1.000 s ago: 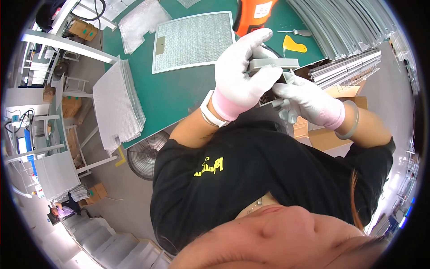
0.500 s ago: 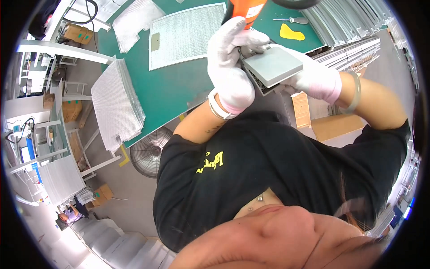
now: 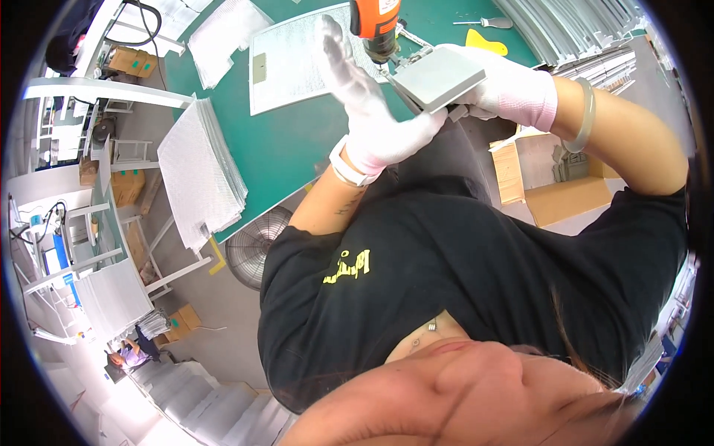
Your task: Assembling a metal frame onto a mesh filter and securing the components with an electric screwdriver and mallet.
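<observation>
My right hand, in a white glove, grips a flat grey square box-like piece from its right side; most of its fingers are hidden behind the piece. A small metal part sticks out at the piece's far left edge. My left hand, also gloved, is open with its fingers stretched upward, its thumb at the near lower edge of the piece. Between the left fingers and the piece, an orange and black power drill points its chuck down toward that metal part. What holds the drill up is out of view.
On the green table lie a framed mesh panel, a stack of mesh sheets, a screwdriver and a yellow scraper-like piece. Metal profiles line the far right. An open carton and a fan stand below.
My left hand has opened away from the metal part and moved left, its fingers spreading upward. The drill has shifted left and down, its chuck now showing. The grey piece has moved slightly left and away.
</observation>
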The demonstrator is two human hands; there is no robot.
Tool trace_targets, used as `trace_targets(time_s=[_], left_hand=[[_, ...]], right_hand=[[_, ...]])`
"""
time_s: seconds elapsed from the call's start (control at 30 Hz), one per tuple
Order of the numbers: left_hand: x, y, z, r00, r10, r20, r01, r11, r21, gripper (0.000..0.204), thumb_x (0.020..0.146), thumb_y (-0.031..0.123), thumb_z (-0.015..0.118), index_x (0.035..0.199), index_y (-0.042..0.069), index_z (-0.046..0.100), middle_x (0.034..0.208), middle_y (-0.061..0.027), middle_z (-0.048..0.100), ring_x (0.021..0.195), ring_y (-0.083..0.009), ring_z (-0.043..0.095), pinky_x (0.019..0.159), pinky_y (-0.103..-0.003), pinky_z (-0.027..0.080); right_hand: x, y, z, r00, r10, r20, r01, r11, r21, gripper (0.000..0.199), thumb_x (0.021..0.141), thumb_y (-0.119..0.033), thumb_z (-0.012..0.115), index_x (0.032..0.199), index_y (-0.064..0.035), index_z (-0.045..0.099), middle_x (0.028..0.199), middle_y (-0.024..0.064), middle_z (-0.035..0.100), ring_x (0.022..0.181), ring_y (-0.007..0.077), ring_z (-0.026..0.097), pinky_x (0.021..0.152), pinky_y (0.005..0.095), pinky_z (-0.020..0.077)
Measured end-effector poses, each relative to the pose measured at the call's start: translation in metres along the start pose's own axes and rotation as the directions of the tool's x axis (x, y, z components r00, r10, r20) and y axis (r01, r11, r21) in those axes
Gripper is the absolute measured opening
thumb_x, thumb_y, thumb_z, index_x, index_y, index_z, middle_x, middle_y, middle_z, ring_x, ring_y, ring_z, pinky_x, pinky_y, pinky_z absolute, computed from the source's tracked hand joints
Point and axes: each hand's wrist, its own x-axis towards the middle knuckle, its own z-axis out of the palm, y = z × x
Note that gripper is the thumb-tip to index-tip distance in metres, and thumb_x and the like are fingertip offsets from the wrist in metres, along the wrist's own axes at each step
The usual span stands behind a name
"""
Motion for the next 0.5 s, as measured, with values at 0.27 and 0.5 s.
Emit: trace_targets(time_s=[0.27,0.5], left_hand=[[-0.024,0.009,-0.020,0.937,-0.344,0.065,0.326,0.924,0.198,0.104,0.066,0.019,0.084,0.153,0.003,0.031,0.144,-0.0181,0.047,0.140,-0.0343,0.044,0.119,-0.045,0.033],[-0.011,0.010,-0.024,0.884,-0.345,0.316,0.315,0.938,0.144,0.128,0.055,0.033,0.094,0.155,-0.007,0.025,0.124,-0.0190,0.060,0.113,-0.0341,0.060,0.101,-0.044,0.046]], right_hand=[[0.011,-0.002,0.007,0.995,-0.059,-0.077,0.065,0.995,0.078,0.036,0.091,-0.013,0.060,0.126,-0.0083,0.067,0.078,-0.0002,0.062,0.058,0.0059,0.048,0.047,0.0243,0.0348],[0.015,0.010,0.006,0.999,-0.029,-0.044,0.032,0.997,0.074,0.027,0.091,-0.013,0.059,0.114,-0.0027,0.070,0.077,0.0030,0.061,0.051,0.0077,0.044,0.045,0.0259,0.0317]])
